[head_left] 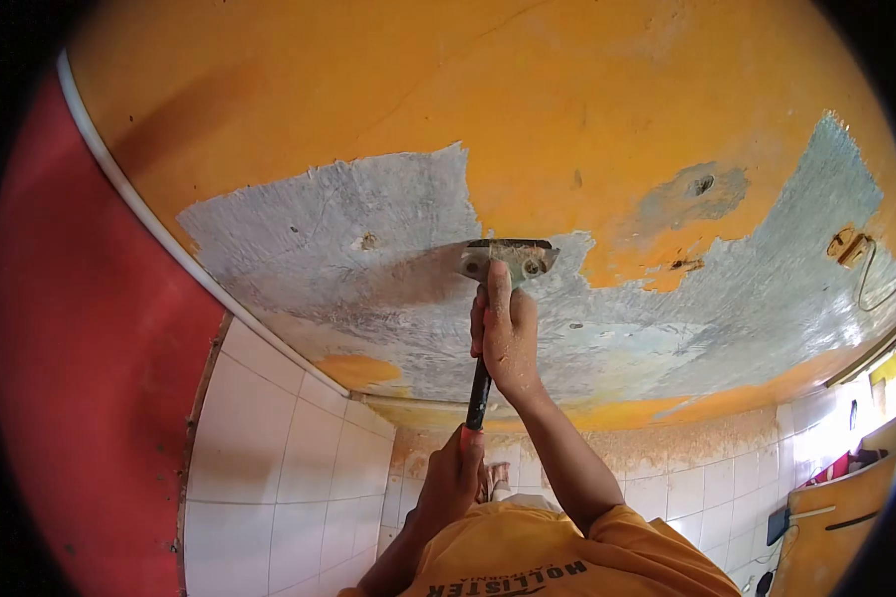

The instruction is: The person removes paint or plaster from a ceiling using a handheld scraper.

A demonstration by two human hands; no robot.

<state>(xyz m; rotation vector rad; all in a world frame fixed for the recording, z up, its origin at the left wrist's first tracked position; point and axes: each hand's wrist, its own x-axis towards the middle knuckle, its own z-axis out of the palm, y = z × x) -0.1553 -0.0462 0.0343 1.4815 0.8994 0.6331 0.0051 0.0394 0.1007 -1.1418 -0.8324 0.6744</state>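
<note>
A long-handled wall scraper (478, 393) with a wide metal head lies against the orange painted wall (607, 70). Its blade edge is right at the upper border of a bare grey patch (368, 209), where orange paint meets stripped plaster. My right hand (509, 343) grips the handle just below the head, with a finger stretched up onto the metal. Lower down, my left hand (450, 473) is wrapped round the reddish end of the black handle. Dust speckles my right hand and the scraper head.
A white pipe (149, 214) runs down the corner beside a red wall (80, 328). White tiles (259, 428) cover the lower walls. At the right are a wall socket with a loose wire (848, 248) and an orange cabinet (826, 547) with items on it.
</note>
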